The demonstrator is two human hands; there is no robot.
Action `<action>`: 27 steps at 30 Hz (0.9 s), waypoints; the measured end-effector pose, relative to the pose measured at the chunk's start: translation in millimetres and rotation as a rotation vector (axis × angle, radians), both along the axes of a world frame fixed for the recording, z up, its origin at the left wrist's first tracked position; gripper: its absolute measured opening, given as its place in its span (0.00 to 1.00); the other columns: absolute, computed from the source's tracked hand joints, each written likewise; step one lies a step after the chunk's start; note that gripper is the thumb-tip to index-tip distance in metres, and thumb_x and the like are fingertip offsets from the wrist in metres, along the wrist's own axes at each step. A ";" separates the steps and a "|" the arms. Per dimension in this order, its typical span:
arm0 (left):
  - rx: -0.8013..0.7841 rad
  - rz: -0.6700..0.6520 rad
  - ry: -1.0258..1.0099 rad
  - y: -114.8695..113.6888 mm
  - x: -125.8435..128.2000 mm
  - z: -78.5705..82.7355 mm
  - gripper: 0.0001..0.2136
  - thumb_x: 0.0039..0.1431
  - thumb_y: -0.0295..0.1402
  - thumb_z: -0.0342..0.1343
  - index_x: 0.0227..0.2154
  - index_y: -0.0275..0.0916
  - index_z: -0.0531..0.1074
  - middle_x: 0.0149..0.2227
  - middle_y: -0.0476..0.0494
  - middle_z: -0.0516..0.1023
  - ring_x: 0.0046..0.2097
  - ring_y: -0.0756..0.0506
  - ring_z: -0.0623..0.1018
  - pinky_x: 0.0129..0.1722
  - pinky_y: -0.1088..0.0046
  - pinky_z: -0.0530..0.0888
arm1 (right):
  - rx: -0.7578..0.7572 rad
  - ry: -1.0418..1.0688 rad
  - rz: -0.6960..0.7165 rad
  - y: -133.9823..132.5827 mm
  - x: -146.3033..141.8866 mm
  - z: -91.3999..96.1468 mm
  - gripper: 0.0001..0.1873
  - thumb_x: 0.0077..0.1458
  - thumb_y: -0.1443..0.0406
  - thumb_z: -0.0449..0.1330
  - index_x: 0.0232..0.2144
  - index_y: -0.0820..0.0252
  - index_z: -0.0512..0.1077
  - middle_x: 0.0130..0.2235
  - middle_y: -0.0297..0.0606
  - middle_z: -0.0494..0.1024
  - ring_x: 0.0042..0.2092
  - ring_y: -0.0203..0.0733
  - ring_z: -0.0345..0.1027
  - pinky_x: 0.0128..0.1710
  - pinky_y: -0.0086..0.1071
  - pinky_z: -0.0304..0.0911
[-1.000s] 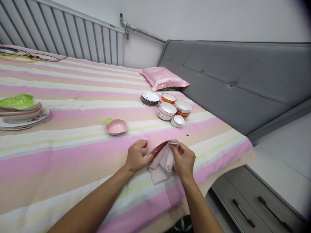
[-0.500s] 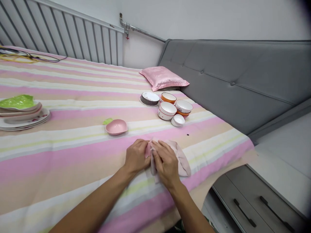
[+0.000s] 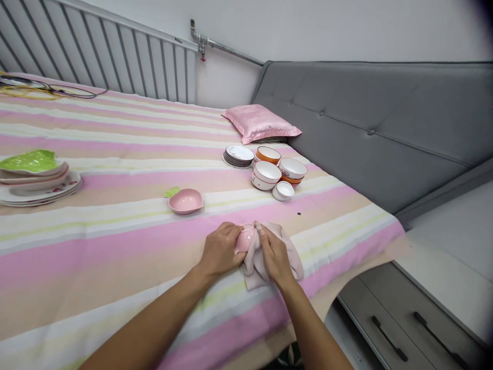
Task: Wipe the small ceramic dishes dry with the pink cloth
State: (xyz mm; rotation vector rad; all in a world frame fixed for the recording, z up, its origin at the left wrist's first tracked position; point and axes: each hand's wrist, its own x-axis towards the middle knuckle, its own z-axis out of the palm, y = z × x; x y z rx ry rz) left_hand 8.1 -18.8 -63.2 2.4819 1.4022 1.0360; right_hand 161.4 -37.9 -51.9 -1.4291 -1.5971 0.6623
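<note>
My left hand grips a small pink bowl by its left side, tilted so its shiny surface faces me. A pale pink cloth is bunched in my right hand, its fingers pinching the fabric over the bowl's right edge. Part of the cloth hangs onto the bedspread, and the covered side of the bowl is hidden. Just beyond my hands lies another pink bowl with a green leaf-shaped piece at its back left.
Stacked bowls, small white dishes and a plate stack stand ahead right. More plates with a green leaf dish sit at left. A pink pillow lies near the grey headboard. Cables lie far left.
My right hand has shifted slightly right, with the cloth now drawn to the bowl's right edge. More of the bowl in my left hand shows than before.
</note>
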 end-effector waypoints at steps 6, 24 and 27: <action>-0.016 -0.010 -0.009 -0.5 -0.3 0.8 0.19 0.41 0.30 0.55 0.41 0.39 0.69 0.39 0.42 0.76 0.44 0.42 0.72 0.38 0.68 0.70 | -0.031 0.083 -0.024 5.0 7.1 -8.3 0.21 0.59 0.57 0.44 0.44 0.59 0.71 0.47 0.39 0.74 0.50 0.45 0.64 0.51 0.40 0.58; -0.043 0.090 -0.050 2.9 -2.7 0.7 0.08 0.43 0.24 0.49 0.28 0.38 0.68 0.31 0.44 0.74 0.38 0.44 0.72 0.31 0.70 0.69 | 0.342 -0.452 0.184 -9.9 -20.5 1.1 0.21 0.58 0.68 0.45 0.54 0.56 0.61 0.57 0.36 0.61 0.61 0.43 0.47 0.57 0.46 0.48; -0.031 0.088 -0.053 2.9 -2.5 1.0 0.08 0.43 0.25 0.49 0.28 0.38 0.68 0.31 0.44 0.74 0.37 0.44 0.72 0.31 0.70 0.69 | 0.319 -0.403 0.181 -9.1 -19.8 1.8 0.21 0.58 0.67 0.45 0.53 0.53 0.62 0.57 0.34 0.62 0.60 0.43 0.48 0.57 0.46 0.49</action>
